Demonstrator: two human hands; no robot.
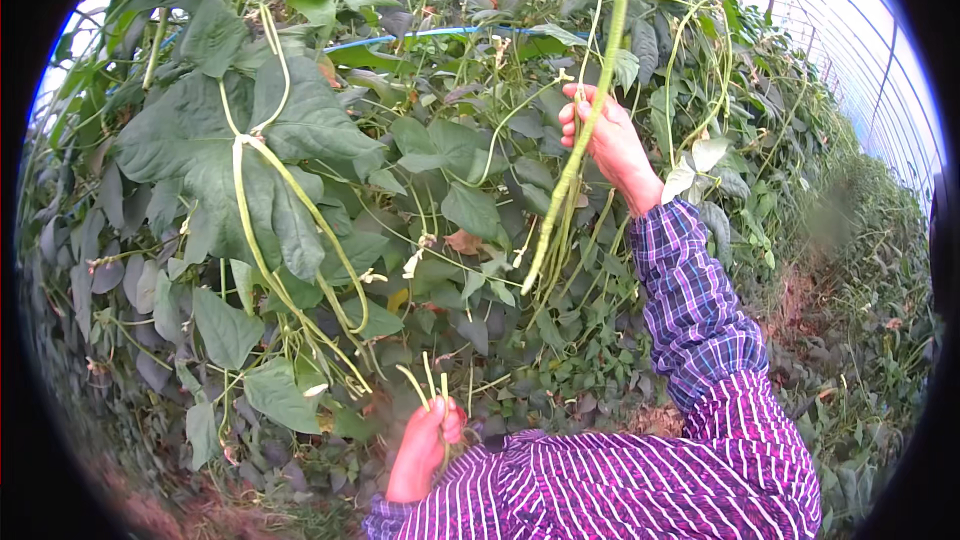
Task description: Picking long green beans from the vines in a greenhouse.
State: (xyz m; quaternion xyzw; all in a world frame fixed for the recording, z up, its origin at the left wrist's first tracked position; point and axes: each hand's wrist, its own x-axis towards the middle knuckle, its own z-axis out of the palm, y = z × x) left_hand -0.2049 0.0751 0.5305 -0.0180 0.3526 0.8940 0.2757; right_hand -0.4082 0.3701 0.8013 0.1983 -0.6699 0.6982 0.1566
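Observation:
My left hand (429,431) is low in the view, near my body, closed around several slim yardlong bean pods (442,390). Their pale green ends stick up above the fist. Higher up on the right, my right hand (609,141) is raised among the vines, its fingers pinched on a thin green pod or stem (580,116). A thick, long bean pod (576,157) hangs from the top and crosses in front of that hand. Below the hand, several thinner pods (559,259) dangle; whether the fingers hold them too is unclear.
Pairs of yardlong beans (255,240) hang at the left before a large leaf (195,142). Dense bean foliage (465,210) fills the middle. A blue line (450,31) runs across the vines. Greenhouse hoops (885,67) arch at the right, above more plants (877,315).

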